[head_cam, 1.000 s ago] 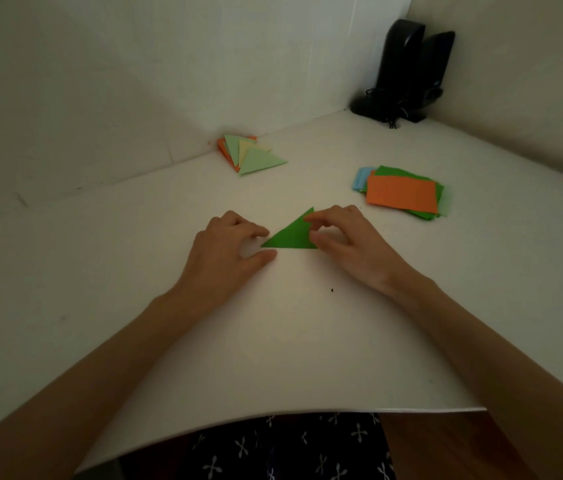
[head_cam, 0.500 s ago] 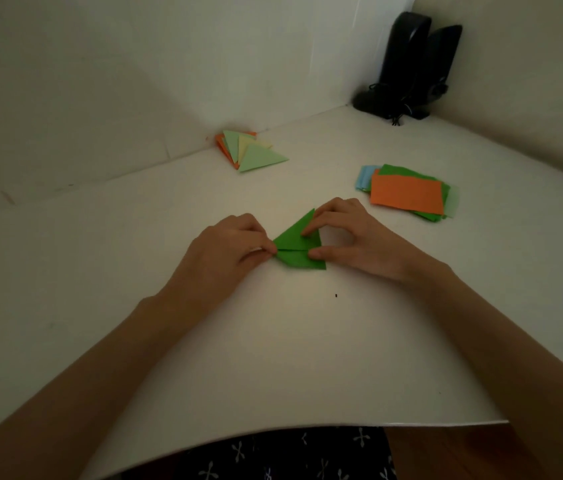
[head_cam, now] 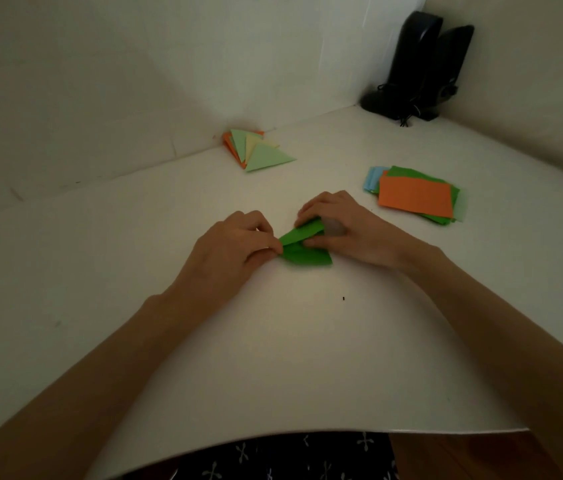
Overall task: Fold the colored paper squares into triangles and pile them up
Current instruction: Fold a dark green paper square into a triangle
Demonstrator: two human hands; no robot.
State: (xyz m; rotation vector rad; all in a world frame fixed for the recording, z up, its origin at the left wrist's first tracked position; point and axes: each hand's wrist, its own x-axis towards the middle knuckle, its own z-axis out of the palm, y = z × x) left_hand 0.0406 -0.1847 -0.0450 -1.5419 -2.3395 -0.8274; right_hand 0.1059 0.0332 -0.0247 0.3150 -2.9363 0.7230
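White tabletop (head_cam: 273, 358) filled most of the view under dim light, with pale walls (head_cam: 134, 81) closing off its far side.

Item under work: one green paper (head_cam: 302, 252) lay near the middle of the tabletop, between your two hands. It was partly folded. Its lower layer rested flat on the surface, and an upper flap stood raised at a shallow angle above it.

Your left hand (head_cam: 235, 247) pinched the left corner of the green paper between thumb and forefinger, with the other fingers curled in behind. Your right hand (head_cam: 349, 230) held the raised flap, fingers curled over its far edge and thumb against its near side. Both forearms reached in from the near edge of the tabletop.

Finished work: a pile of folded triangles (head_cam: 259, 150) sat against the far wall, well apart from your hands. It was fanned out in pale green, yellow and orange, with a pale green triangle uppermost.

Remaining stock: a stack of unfolded squares (head_cam: 415, 199) lay to the right of your right hand, near it but not touching. An orange sheet (head_cam: 411, 200) was on top, with green sheets beneath and a blue sheet (head_cam: 373, 176) showing at the left edge.

Other items: a black device (head_cam: 418, 64) stood upright in the far right corner. A small dark speck (head_cam: 343, 298) marked the tabletop just nearer than the green paper. Dark patterned fabric (head_cam: 290, 455) showed below the near edge.
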